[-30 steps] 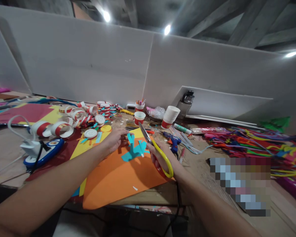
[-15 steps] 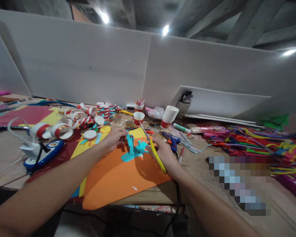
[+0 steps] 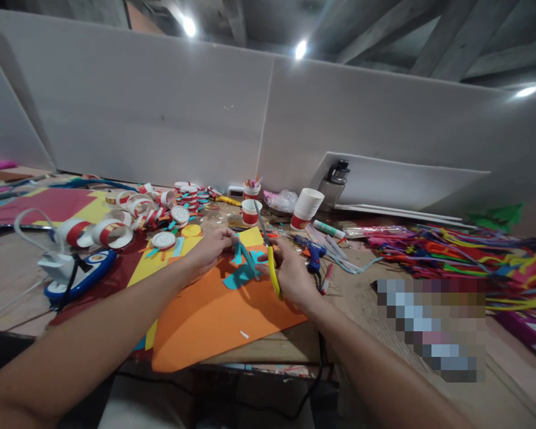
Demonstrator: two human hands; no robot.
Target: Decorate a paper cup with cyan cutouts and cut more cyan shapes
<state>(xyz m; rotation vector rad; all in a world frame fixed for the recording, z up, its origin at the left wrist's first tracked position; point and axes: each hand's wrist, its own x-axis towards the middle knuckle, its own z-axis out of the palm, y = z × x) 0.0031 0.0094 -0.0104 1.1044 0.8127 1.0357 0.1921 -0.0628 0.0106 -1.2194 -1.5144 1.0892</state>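
Observation:
My left hand (image 3: 209, 246) pinches a turquoise paper cut-out (image 3: 240, 269) at its top, holding it just above a large orange sheet (image 3: 214, 319). My right hand (image 3: 291, 275) is closed round yellow-handled scissors (image 3: 268, 256). The scissor blades are spread, one pointing up toward the cups, the other lying against the turquoise paper. A yellow sheet (image 3: 161, 265) lies under the orange one on the wooden table (image 3: 366, 310).
Red-and-white paper rings (image 3: 111, 232) and discs lie at the left beside a white and blue device (image 3: 78, 274). Behind the hands stand paper cups (image 3: 307, 210), a dark bottle (image 3: 335, 185) and a blue glue gun (image 3: 310, 253). Bright pipe cleaners (image 3: 464, 253) cover the right side.
My right hand has swung the scissors leftward and upright, bringing the blades onto the turquoise paper. My left hand has stayed on the paper's top.

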